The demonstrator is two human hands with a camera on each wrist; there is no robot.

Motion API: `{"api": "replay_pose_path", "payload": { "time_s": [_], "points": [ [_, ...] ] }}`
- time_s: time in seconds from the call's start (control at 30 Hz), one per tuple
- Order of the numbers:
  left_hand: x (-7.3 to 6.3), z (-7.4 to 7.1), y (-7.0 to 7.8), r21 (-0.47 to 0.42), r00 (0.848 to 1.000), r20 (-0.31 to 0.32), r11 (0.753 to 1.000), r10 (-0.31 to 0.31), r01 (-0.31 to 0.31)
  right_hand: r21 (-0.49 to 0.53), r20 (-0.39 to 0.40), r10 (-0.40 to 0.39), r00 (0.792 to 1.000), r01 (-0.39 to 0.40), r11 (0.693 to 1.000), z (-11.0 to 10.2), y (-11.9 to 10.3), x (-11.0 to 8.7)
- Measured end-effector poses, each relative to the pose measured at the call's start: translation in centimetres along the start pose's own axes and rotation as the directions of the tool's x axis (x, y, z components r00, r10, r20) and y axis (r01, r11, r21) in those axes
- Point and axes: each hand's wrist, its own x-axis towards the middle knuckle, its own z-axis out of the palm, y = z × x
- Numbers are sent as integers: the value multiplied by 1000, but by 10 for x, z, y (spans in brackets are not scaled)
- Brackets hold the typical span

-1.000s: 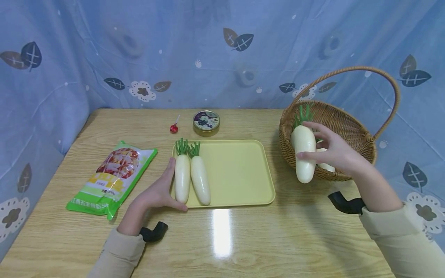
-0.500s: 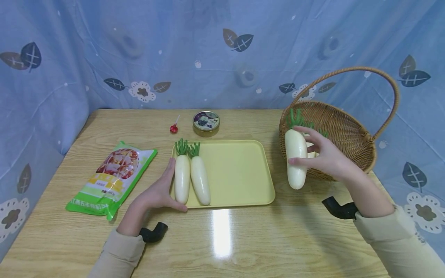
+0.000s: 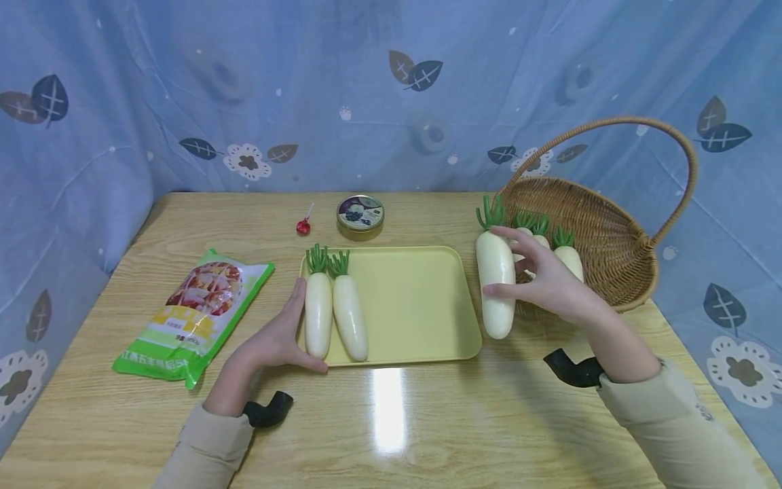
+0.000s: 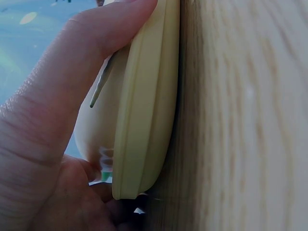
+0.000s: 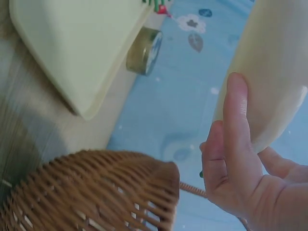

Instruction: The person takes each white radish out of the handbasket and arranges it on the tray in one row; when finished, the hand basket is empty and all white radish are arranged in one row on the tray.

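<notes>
My right hand [image 3: 544, 278] holds a white radish [image 3: 497, 299] with green stalks, its thumb and fingers around the upper body. The radish hangs between the yellow tray [image 3: 415, 305] and the wicker basket [image 3: 617, 265]; the right wrist view shows it large and close. At the tray's front left corner, my left hand [image 3: 277, 339] grips the rim, thumb along the front edge and fingers up the left side. Two more radishes, a left one [image 3: 318, 316] and a right one [image 3: 350, 318], lie side by side in the tray with stalks pointing away. Several radishes [image 3: 569, 261] remain in the basket.
Left of the tray lies a green and white food packet [image 3: 195, 316]. Behind the tray are a round tin [image 3: 360, 217] and a red lollipop [image 3: 303, 225]. The basket's tall handle [image 3: 684, 156] arches at the right, before a blue curtain [image 3: 342, 88].
My right hand has carried the radish left, out of the basket toward the tray, uncovering the radishes inside. The left hand has stayed at the tray's corner.
</notes>
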Motion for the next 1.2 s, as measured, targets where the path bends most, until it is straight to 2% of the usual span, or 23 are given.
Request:
{"api": "replay_pose_path", "payload": {
  "time_s": [0.2, 0.43, 0.77, 1.03, 1.2],
  "points": [
    [-1, 0, 0, -2, 1000, -1, 1000, 0, 0, 38, 14, -30, 999, 30, 999, 11, 0, 5],
    [0, 0, -3, -11, 1000, -1, 1000, 7, -7, 33, 25, -44, 999, 43, 999, 21, 3, 10],
    [0, 0, -3, -26, 1000, 0, 1000, 1, -1, 104, 59, -53, 997, 46, 993, 36, 11, 19],
    [0, 0, -3, -31, 1000, -4, 1000, 0, 0, 85, 62, -80, 995, 74, 994, 50, 16, 28],
    [0, 0, -2, -21, 1000, -1, 1000, -3, 3, 77, 78, -59, 995, 53, 996, 59, 14, 31]
  ]
}}
